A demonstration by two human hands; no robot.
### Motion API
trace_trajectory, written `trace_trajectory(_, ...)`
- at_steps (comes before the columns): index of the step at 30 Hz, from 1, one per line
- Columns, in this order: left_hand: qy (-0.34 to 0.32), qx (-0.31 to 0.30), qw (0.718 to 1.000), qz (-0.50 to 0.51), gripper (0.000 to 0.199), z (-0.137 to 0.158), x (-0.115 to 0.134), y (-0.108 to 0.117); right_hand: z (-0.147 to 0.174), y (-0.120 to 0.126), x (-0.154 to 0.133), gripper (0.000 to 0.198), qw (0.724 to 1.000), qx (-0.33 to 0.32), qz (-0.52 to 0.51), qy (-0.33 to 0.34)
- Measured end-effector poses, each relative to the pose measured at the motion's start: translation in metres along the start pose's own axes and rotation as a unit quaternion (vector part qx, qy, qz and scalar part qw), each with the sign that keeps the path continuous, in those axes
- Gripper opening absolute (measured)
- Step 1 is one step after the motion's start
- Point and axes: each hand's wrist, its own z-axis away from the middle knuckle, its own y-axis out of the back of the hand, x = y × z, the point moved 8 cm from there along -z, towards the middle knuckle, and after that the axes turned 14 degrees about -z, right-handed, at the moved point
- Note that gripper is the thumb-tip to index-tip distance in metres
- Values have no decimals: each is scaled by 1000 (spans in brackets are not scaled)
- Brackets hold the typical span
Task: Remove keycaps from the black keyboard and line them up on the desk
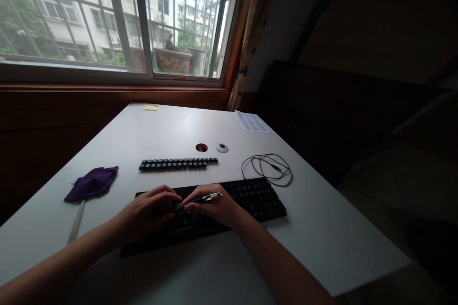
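A black keyboard (255, 195) lies at a slant on the white table, with both hands over its left and middle part. In my right hand (216, 207) is a slim pen-like tool (211, 196), dark with a silvery rear end. Its front end points left and down, toward the keys by my left fingertips. My left hand (152, 209) rests on the keyboard's left part, its fingers curled and thumb close to them. What the left fingers pinch, if anything, is too dark to make out. Behind the keyboard, loose black keycaps (175, 164) stand in two rows.
A purple cloth (92, 183) lies at left, near a pale flat strip (76, 223). Right of the keycaps is a coiled black cable (266, 167). Farther back are a cable hole (202, 147), its round cover (222, 147), printed paper (254, 122) and a yellow note (150, 107).
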Motion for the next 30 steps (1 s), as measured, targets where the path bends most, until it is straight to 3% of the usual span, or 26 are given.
trace_trajectory(5,0,10,1000,10,20,-1,-4,1,0,-1,-3,24,1000,-10,4,23)
trace_trajectory(17,-36,-20,996,85,28,-1,6,15,1,3,1,23,998,-10,-57,-16)
trace_trajectory(30,-29,6,997,71,19,-3,-3,8,1,0,-1,26,998,-38,-38,-21)
